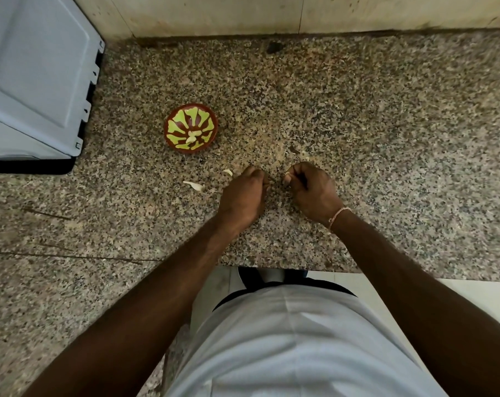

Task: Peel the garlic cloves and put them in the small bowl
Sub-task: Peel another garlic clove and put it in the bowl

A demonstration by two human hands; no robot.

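Both hands sit low over the speckled granite counter [357,124], fists facing each other with a small gap between. Right hand [311,190]: fingers curled in tight, thumb and fingertips pinching a small pale garlic clove [287,175], only a sliver of it visible at the fingertips. Thin pinkish thread band [338,215] on that wrist. Left hand [243,193]: fingers curled under toward the right hand; cannot tell whether it pinches anything, the fingertips are hidden by the knuckles. Small bowl [211,121]: red-brown with a yellow-green petal pattern, upright on the counter, up and left of the hands, well apart from them. Inside it, near the bottom centre, a few pale peeled cloves [192,136] clustered together. Two pale garlic pieces lie loose on the counter left of the left hand: one [228,172] just beside the knuckles, one elongated [193,185] further left; cannot tell if they are skin or clove. Grey-white appliance [36,75] at the far left, wall tile [214,12] along the back edge. Person in a light shirt [294,339] standing at the counter edge.
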